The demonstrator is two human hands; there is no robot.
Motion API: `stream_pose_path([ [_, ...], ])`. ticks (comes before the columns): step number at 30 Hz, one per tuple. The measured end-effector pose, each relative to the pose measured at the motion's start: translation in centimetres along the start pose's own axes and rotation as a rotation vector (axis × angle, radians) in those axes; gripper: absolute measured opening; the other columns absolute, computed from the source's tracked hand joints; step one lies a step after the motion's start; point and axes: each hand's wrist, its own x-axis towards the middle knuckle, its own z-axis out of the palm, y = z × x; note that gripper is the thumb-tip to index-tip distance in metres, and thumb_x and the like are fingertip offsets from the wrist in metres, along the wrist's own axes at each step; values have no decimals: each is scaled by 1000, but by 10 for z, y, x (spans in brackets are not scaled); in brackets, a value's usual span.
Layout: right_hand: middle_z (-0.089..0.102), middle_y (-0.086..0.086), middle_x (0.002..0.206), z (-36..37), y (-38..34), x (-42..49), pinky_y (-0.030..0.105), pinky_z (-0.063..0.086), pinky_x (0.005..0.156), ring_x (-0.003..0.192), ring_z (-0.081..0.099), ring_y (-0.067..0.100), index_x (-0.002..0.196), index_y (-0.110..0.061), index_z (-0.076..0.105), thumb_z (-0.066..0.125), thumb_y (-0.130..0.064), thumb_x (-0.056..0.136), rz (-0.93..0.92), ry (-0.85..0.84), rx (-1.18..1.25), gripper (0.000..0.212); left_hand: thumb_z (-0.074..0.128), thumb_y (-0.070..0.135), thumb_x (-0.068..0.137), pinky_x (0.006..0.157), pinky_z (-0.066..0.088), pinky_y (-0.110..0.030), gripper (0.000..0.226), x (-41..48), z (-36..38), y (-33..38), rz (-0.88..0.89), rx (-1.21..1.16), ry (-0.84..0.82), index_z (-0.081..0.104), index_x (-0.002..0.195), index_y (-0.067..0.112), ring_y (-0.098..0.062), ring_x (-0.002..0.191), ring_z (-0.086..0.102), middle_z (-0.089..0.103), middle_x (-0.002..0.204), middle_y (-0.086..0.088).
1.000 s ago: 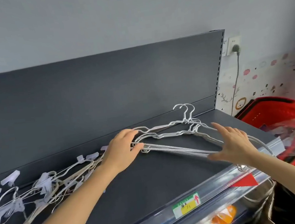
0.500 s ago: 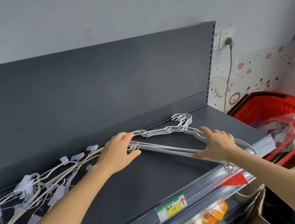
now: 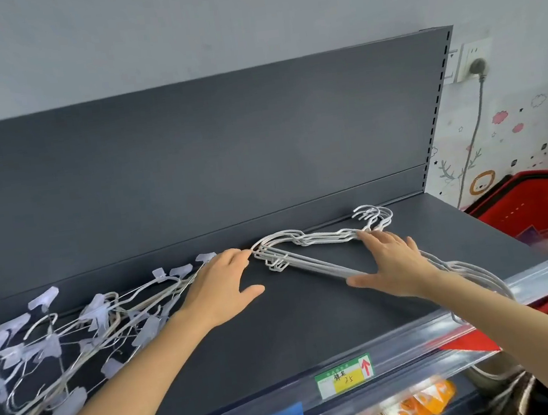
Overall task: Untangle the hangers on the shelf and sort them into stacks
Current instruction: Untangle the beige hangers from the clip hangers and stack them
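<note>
A stack of white wire hangers (image 3: pixel 310 258) lies flat on the dark grey shelf (image 3: pixel 296 315), hooks toward the back panel at the right. My left hand (image 3: pixel 221 284) lies flat with straight fingers, its fingertips touching the stack's left end. Over the stack's middle my right hand (image 3: pixel 391 262) rests flat, fingers spread, pressing on the wires. To the left, a tangled pile of clip hangers (image 3: pixel 50 338) with translucent white clips sprawls across the shelf, partly under my left forearm.
The shelf's back panel (image 3: pixel 224 151) rises behind the hangers. A clear price rail (image 3: pixel 371 364) with a green and yellow tag runs along the front edge. A red basket (image 3: pixel 538 206) with plastic wrap stands at the right. A plug and cable (image 3: pixel 478 68) hang on the wall.
Both hands have opened flat and slid the wire stack back toward the rear panel. The left hand let go of the stack's end and now only touches it.
</note>
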Motion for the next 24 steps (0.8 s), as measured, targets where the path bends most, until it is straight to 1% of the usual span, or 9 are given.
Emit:
stream_pose_path([
  [3,27,0,151,6,-29,5,50,18,114,141,21,24,146,-26,17,56,-71,73,-86,-3,33,94,58,51,86,98,39,-30,64,-16,-6,-12,-24,12,8,38,140,22,-15,124,45,42,142,6],
  [5,28,2,150,13,-50,6,46,22,114,139,23,25,147,-23,18,58,-67,75,-136,-30,55,93,59,51,86,97,40,-31,64,-29,-11,-23,-45,10,12,38,140,23,-17,120,48,41,143,5],
  [7,24,6,152,18,-72,6,40,26,113,141,21,25,148,-21,17,60,-62,78,-167,-79,110,92,59,49,86,98,40,-31,64,-42,-16,-37,-66,-1,26,37,140,22,-17,122,46,43,141,6],
  [9,23,5,153,21,-96,4,35,32,110,139,28,22,148,-22,20,61,-55,81,-207,-106,169,85,58,49,86,99,40,-30,63,-57,-21,-53,-84,-13,38,39,139,21,-15,123,45,44,140,6],
  [13,37,1,146,27,-147,3,27,33,107,133,37,17,142,-19,36,61,-44,86,-321,-63,176,66,56,55,86,105,34,-30,71,-89,-33,-91,-127,8,34,34,144,21,-14,133,37,36,148,7],
  [16,52,0,131,32,-186,4,27,39,98,120,48,16,133,-19,48,60,-36,88,-383,-32,178,50,54,53,88,108,33,-30,71,-116,-41,-123,-173,19,26,30,147,20,-13,135,34,33,150,7],
  [19,60,-2,117,39,-226,4,26,45,86,101,57,15,123,-19,57,59,-30,89,-432,6,210,36,53,53,88,108,34,-31,71,-144,-47,-158,-217,26,9,29,147,21,-13,136,35,32,151,7],
  [21,62,-2,114,45,-251,3,24,45,81,88,55,11,119,-16,61,58,-27,90,-459,34,232,32,54,53,88,108,35,-32,71,-162,-51,-182,-255,26,1,28,147,22,-13,135,35,32,151,7],
  [24,64,0,99,55,-287,2,21,42,74,83,53,13,106,-12,66,57,-21,90,-508,44,233,21,54,53,88,110,34,-36,73,-186,-59,-213,-313,22,-10,25,148,22,-14,136,34,31,152,5],
])
